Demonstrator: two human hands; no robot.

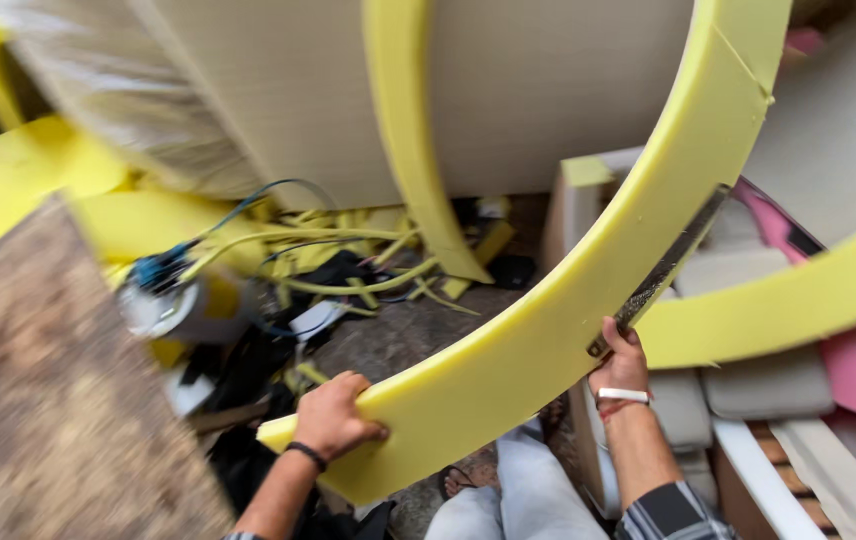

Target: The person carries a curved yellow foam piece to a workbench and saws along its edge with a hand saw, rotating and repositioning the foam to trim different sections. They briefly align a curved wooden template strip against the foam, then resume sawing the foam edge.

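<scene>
A left hand [333, 415] grips the lower end of a curved yellow foam strip [588, 290] while the right hand [620, 362] clasps a long blade [670, 262] against its edge, which may slip toward the fingers.

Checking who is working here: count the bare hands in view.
2. The left hand grips the lower end of the curved yellow foam strip. The right hand holds the long serrated metal blade against the strip's edge. No other hands show.
</scene>
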